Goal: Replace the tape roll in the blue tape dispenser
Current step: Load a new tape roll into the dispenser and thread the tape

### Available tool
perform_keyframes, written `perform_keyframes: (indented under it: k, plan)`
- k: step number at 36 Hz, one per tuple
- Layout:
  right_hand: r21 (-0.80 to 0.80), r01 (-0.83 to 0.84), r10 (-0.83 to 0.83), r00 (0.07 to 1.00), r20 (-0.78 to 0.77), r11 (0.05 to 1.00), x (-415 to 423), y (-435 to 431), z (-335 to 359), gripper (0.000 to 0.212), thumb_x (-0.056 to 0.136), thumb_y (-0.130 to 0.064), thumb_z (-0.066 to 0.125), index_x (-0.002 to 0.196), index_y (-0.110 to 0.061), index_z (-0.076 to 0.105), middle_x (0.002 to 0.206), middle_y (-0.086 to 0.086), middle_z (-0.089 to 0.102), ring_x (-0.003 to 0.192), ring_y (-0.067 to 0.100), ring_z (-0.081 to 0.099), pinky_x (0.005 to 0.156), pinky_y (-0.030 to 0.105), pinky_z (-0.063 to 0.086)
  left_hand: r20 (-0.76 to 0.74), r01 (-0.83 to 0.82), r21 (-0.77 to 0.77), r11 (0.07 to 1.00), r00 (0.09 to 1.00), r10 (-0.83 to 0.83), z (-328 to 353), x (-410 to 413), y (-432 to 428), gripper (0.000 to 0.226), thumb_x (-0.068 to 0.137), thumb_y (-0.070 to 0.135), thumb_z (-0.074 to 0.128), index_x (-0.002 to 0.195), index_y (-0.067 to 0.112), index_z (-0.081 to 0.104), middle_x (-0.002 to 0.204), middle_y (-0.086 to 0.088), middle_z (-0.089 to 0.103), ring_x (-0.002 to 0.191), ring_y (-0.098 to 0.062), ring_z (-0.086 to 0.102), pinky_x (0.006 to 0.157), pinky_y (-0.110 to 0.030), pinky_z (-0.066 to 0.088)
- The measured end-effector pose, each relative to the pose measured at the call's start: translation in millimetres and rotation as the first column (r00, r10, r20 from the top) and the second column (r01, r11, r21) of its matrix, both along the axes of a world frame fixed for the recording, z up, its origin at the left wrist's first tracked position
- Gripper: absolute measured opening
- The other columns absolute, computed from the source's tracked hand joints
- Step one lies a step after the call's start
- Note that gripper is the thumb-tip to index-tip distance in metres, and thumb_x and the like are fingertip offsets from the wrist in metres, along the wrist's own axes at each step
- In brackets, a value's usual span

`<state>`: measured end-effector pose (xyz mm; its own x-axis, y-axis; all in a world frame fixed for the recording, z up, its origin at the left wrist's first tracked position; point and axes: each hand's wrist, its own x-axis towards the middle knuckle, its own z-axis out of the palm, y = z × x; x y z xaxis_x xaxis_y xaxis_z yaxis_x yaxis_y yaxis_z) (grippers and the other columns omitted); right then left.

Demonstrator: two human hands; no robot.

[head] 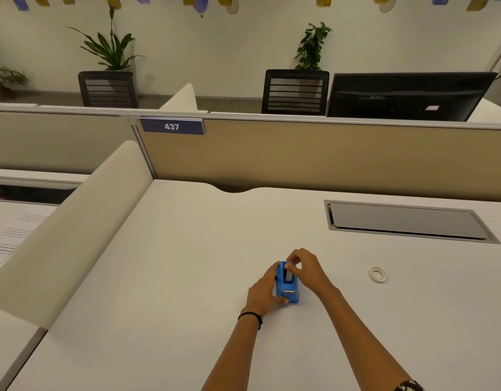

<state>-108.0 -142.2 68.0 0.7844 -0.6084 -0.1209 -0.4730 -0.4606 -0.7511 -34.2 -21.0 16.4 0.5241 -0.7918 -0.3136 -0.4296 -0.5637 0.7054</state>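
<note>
On the white desk [187, 277], the left hand [264, 292] grips the side of the blue tape dispenser [288, 292], thumb at its near end, steadying it where it stands near the desk's middle. The mounted roll [288, 275] sits in its cradle, and the right hand [307, 266] pinches the top of it with curled fingers. Well apart to the right, a loose tape roll [378, 274] lies flat. Whether the mounted roll is going in or coming out cannot be told, so the swap looks midway, not finished
</note>
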Motion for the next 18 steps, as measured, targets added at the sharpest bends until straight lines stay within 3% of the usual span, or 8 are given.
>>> perform_keyframes:
  k: [18]
  plan:
    - [0.026, 0.062, -0.064, 0.995, 0.082, 0.998, 0.5, 1.9, 1.6, 0.015, 0.081, -0.007, 0.066, 0.086, 0.007, 0.062, 0.093, 0.025, 0.065, 0.085, 0.029, 0.06, 0.08, 0.033, 0.049, -0.014, -0.005, -0.011, 1.0, 1.0, 0.005, -4.6, 0.9, -0.5, 0.093, 0.076, 0.033, 0.074, 0.146, 0.027, 0.013, 0.148, 0.002, 0.039, 0.13, -0.019, 0.043, 0.108, -0.032, 0.035]
